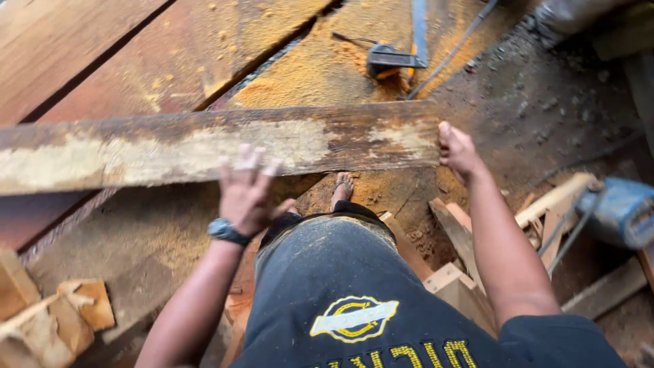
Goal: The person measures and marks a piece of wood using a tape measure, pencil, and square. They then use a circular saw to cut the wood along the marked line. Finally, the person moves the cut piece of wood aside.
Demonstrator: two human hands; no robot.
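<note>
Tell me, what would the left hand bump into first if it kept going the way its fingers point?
The left hand points at the long weathered plank just ahead; its fingertips look already at the plank's near edge, though the depth is hard to judge.

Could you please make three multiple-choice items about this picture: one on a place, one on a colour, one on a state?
1. Where does the right hand touch the plank?
A. at its end
B. at its middle
C. not at all

2. What colour is the sawdust?
A. white
B. orange-yellow
C. grey

3. How is the left hand?
A. a closed fist
B. holding a hammer
C. open, fingers spread

Answers: 1 A, its fingers rest on the plank's right end; 2 B, the heaps look orange-yellow; 3 C, the fingers are spread against the plank's near edge.
</note>
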